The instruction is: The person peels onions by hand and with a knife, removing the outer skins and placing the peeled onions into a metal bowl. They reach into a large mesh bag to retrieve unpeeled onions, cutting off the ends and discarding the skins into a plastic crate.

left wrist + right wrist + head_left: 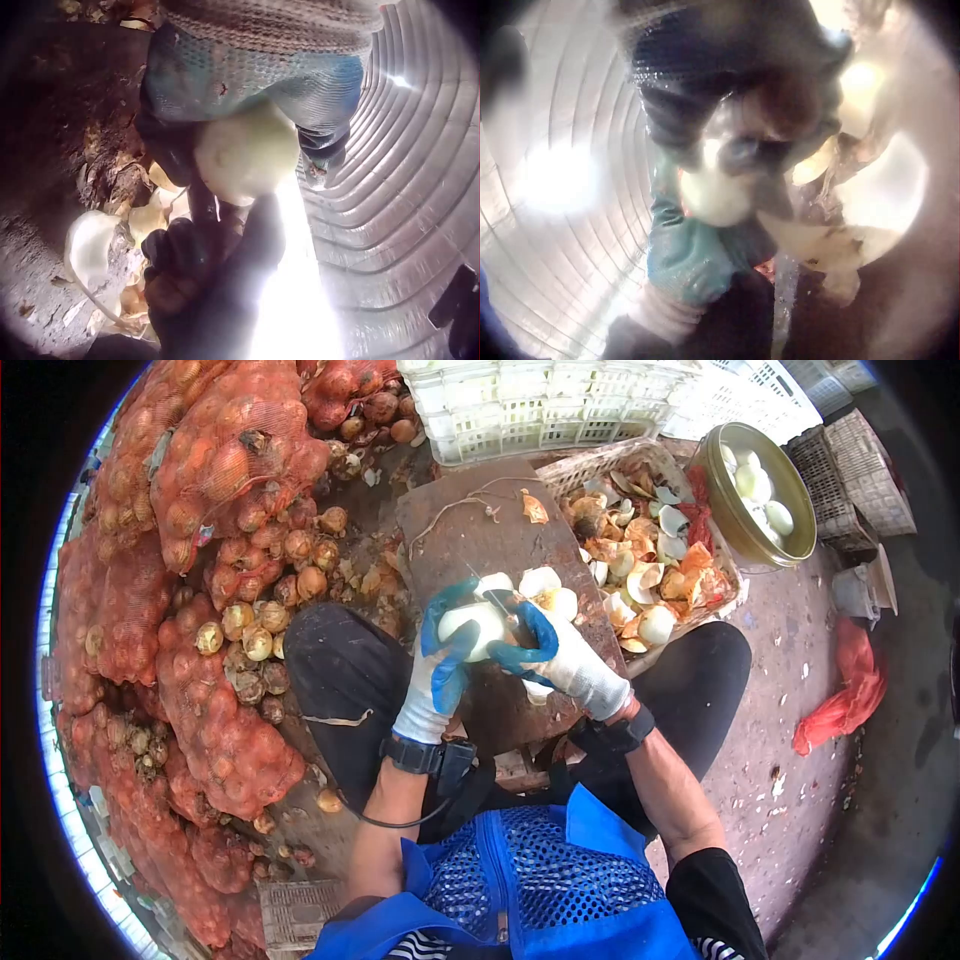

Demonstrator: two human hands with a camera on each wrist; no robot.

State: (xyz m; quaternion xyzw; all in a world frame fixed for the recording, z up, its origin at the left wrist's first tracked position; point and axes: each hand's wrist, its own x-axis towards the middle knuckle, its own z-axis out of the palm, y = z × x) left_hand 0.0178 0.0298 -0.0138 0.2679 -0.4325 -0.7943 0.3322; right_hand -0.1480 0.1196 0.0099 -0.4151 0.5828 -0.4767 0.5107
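In the head view my left hand [445, 645], in a white glove with a blue coated palm, holds a peeled white onion [478, 628] above a brown board. The same onion [251, 154] shows pale and smooth in the left wrist view, cupped by the gloved fingers. My right hand [565, 655], gloved alike, is curled at the onion's right side and grips a small knife [497, 600]; its thin blade points up and left, and the fingers hide most of its handle. White onion pieces and peels [545, 590] lie on the board just beyond both hands.
The worn board [440, 540] stands between the knees. Behind it, right, sits a crate [735, 600] of onion skins, then a metal pot [715, 480] of peeled onions. Red net sacks of onions [215, 700] pile up left. White plastic crates [540, 420] stand at the back.
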